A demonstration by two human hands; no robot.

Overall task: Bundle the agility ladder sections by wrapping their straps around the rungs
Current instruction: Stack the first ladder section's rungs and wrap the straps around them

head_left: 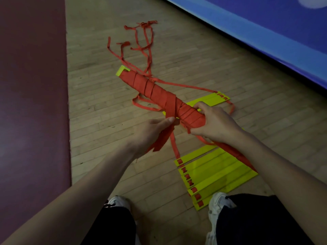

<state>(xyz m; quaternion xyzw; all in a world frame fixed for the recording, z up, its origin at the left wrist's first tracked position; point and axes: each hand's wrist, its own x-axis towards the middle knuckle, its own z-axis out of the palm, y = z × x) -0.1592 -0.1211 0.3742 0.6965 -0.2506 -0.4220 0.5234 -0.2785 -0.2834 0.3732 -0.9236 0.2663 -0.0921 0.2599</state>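
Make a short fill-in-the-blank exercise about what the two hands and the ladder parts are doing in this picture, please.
The left hand pinches a red ____ hanging from the bundle.
The right hand grips the bundle's near ____.
The loose rungs on the floor are ____.
The floor is made of ____.
Missing words: strap; end; yellow; wood.

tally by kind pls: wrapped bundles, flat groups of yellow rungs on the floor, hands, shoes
Red strap-wrapped rung bundle: 1
Flat yellow plastic rung groups: 2, near group, far group
Hands: 2, left hand, right hand
White shoes: 2, left shoe, right shoe
Total: 7
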